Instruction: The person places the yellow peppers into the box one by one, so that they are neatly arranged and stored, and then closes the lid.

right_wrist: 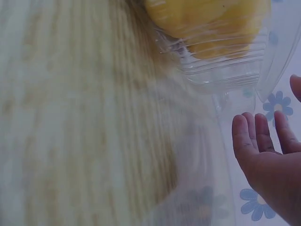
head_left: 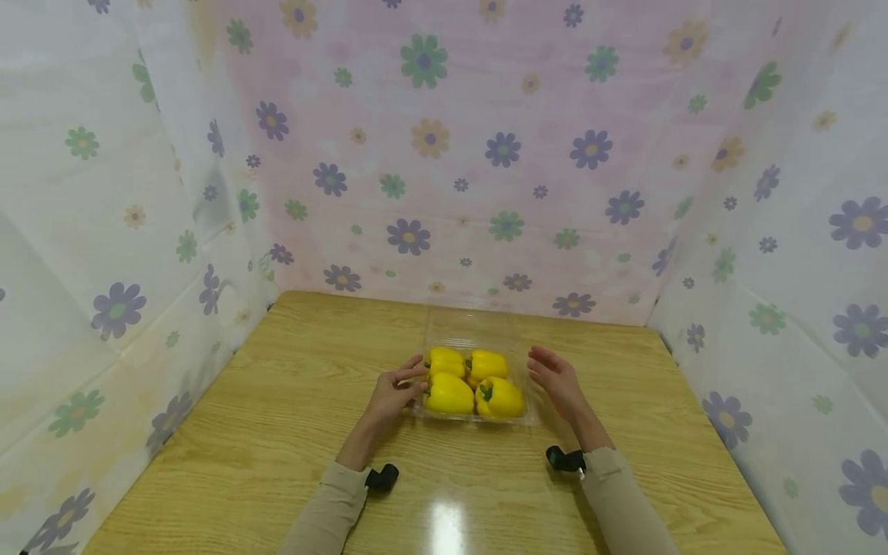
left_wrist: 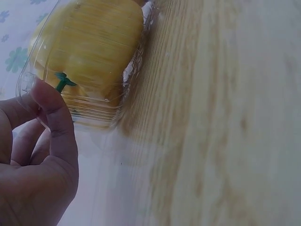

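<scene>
A clear plastic clamshell box (head_left: pixel 479 418) stands on the table with its lid (head_left: pixel 468 327) tipped back, away from the person. Inside sit several yellow bell peppers with green stems, among them a front left pepper (head_left: pixel 449 395) and a front right pepper (head_left: pixel 501 398). At the box's left side, the left hand (head_left: pixel 391 393) pinches the rim between thumb and finger, as the left wrist view shows close up. On the other side the right hand (head_left: pixel 558 381) is held beside the box, fingers loosely extended and apart from its wall in the right wrist view.
The wooden table (head_left: pixel 277 432) runs back to a flower-patterned cloth (head_left: pixel 458 154), which also hangs along the left and right sides. Black wrist cameras sit by both cuffs, one being the left camera (head_left: pixel 382 478).
</scene>
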A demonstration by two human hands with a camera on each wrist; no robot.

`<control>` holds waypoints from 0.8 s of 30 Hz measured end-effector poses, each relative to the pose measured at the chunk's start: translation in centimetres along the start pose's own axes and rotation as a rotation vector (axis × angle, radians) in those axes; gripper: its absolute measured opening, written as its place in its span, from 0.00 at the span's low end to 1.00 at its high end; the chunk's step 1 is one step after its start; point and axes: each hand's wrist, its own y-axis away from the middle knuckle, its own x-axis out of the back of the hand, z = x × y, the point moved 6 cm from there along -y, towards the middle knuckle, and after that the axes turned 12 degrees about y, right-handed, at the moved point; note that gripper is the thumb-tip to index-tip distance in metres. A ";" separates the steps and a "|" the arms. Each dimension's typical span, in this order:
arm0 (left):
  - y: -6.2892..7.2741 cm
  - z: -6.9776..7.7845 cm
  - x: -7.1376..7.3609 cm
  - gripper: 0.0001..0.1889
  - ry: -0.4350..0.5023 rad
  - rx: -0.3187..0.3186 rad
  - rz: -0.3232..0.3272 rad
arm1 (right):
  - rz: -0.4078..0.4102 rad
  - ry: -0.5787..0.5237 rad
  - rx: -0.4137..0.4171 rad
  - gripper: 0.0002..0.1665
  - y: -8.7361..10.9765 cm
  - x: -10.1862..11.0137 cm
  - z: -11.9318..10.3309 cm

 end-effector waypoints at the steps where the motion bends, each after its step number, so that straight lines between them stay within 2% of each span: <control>1: 0.0 0.0 0.0 0.19 0.000 0.000 0.000 | -0.003 -0.013 -0.012 0.36 -0.2 0.0 0.0; 7: -0.1 0.0 0.0 0.19 -0.002 0.004 -0.003 | -0.055 -0.016 -0.017 0.37 -1.9 -0.1 0.0; 17: -0.1 0.2 -0.1 0.19 -0.016 0.016 0.002 | -0.197 0.132 0.008 0.39 -4.0 -0.7 0.1; 24: -0.1 -0.1 0.1 0.19 -0.033 0.023 0.018 | -0.218 0.121 -0.006 0.41 -4.9 -1.0 -0.2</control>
